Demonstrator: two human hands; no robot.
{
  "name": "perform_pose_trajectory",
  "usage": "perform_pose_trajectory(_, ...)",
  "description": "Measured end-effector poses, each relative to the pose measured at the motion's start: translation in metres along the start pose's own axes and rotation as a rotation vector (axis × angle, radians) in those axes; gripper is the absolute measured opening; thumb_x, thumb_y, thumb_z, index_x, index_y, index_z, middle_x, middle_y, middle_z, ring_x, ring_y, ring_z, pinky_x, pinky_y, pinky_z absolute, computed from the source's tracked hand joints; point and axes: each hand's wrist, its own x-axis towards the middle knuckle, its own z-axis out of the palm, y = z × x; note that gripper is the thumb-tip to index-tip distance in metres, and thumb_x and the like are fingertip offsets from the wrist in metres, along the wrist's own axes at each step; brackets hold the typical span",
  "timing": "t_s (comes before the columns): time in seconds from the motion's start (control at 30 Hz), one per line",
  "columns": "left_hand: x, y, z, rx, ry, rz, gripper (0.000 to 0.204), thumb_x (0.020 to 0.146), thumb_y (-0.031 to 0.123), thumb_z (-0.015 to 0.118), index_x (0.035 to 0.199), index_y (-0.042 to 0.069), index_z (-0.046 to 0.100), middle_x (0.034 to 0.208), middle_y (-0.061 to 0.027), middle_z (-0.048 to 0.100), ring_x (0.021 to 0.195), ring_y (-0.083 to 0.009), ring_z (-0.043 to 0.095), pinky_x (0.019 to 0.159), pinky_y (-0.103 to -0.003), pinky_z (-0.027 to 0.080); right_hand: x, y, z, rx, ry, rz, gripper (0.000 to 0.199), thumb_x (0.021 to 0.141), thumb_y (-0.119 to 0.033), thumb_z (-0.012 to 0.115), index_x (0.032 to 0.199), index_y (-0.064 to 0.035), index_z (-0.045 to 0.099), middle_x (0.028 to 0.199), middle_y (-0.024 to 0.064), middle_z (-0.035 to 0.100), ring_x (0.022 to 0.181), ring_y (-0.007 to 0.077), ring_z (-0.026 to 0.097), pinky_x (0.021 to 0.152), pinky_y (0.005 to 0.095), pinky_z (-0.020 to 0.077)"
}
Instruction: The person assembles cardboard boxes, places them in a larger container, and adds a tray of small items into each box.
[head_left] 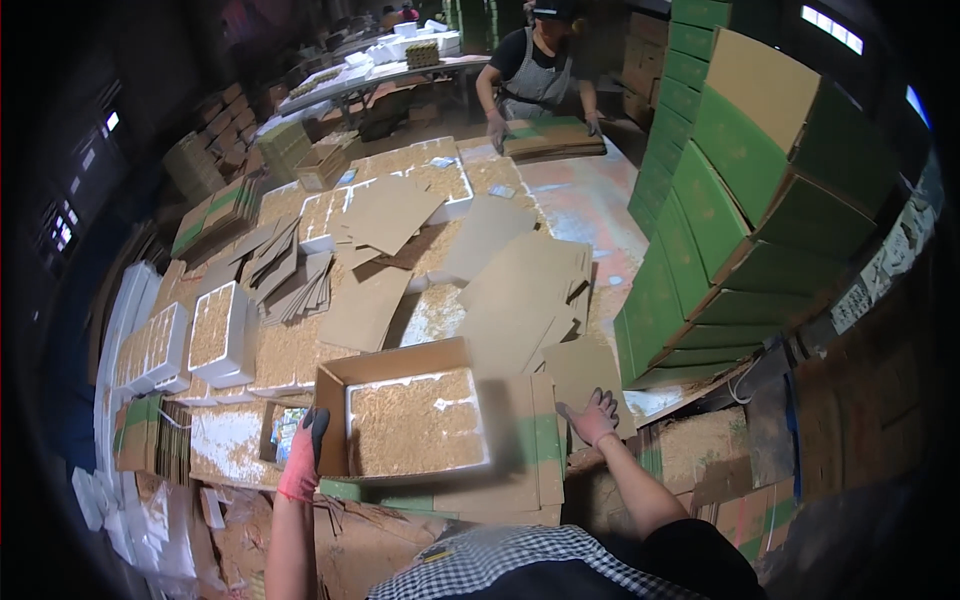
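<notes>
An open brown cardboard box (395, 365) sits in front of me, with a white foam tray (415, 422) full of sawdust-like filling inside it. My left hand (303, 455), in a pink and dark glove, grips the box's left flap. My right hand (592, 415), gloved the same way, is spread with fingers apart over a flat brown cardboard sheet (590, 375) at the right of the box, touching or just above it. The box's right flap (530, 440) lies folded flat.
Loose cardboard sheets (520, 290) and more filled foam trays (218, 330) cover the table. A tall leaning stack of green and brown flat cartons (740, 200) stands at the right. Another person in an apron (535, 70) handles cartons at the far end. Foam scraps lie at the lower left.
</notes>
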Motion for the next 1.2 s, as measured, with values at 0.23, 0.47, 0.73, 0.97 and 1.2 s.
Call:
perform_pose_trajectory(0.23, -0.011, 0.014, 0.007, -0.191, -0.034, -0.022, 0.041, 0.095, 0.016, 0.051, 0.133, 0.0, 0.048, 0.122, -0.0096, 0.059, 0.108, -0.0164, 0.057, 0.092, -0.03, 0.048, 0.072, 0.034, 0.006, -0.087, 0.447, -0.438, 0.021, 0.089, -0.014, 0.05, 0.099, 0.0, 0.062, 0.097, 0.0235, 0.065, 0.092, 0.0375, 0.064, 0.079, 0.0477, 0.0507)
perform_pose_trajectory(0.47, -0.002, -0.045, -0.036, -0.113, 0.044, 0.105, 0.041, 0.1, 0.029, 0.049, 0.134, 0.007, 0.051, 0.109, -0.0027, 0.062, 0.09, -0.0096, 0.057, 0.076, -0.027, 0.05, -0.002, -0.209, -0.08, 0.017, 0.625, -1.163, 0.019, 0.084, -0.006, 0.054, 0.102, -0.0048, 0.06, 0.093, 0.018, 0.063, 0.089, 0.0342, 0.063, 0.082, 0.0414, 0.0502)
perform_pose_trajectory(0.73, 0.046, -0.14, -0.194, 1.027, 0.519, -0.262, 0.057, 0.076, 0.045, 0.067, 0.112, 0.001, 0.061, 0.115, -0.0208, 0.06, 0.11, -0.0328, 0.058, 0.095, -0.04, 0.046, -0.076, -0.272, -0.103, -0.132, 0.666, -1.153, 0.028, 0.082, -0.007, 0.064, 0.109, -0.012, 0.064, 0.1, 0.0173, 0.061, 0.091, 0.0364, 0.06, 0.077, 0.0441, 0.0488)
perform_pose_trajectory(0.97, 0.072, -0.168, -0.225, 0.926, 0.485, -0.236, 0.03, 0.081, 0.026, 0.06, 0.097, 0.002, 0.07, 0.103, -0.0209, 0.068, 0.101, -0.034, 0.065, 0.09, -0.041, 0.051, -0.199, -0.231, -0.036, -0.704, 0.003, -1.512, 0.045, 0.077, -0.011, 0.059, 0.123, -0.0141, 0.056, 0.102, 0.0117, 0.056, 0.091, 0.0301, 0.061, 0.072, 0.0404, 0.051)
perform_pose_trajectory(1.2, 0.027, -0.015, -0.16, 1.077, 0.751, 0.572, 0.022, 0.079, 0.006, 0.062, 0.101, 0.007, 0.067, 0.109, -0.0192, 0.06, 0.098, -0.0374, 0.057, 0.084, -0.046, 0.047, -0.168, -0.222, -0.019, -0.558, -0.631, -1.555, 0.035, 0.093, -0.033, 0.055, 0.119, -0.0097, 0.053, 0.108, 0.0157, 0.055, 0.1, 0.0353, 0.06, 0.085, 0.0435, 0.0482)
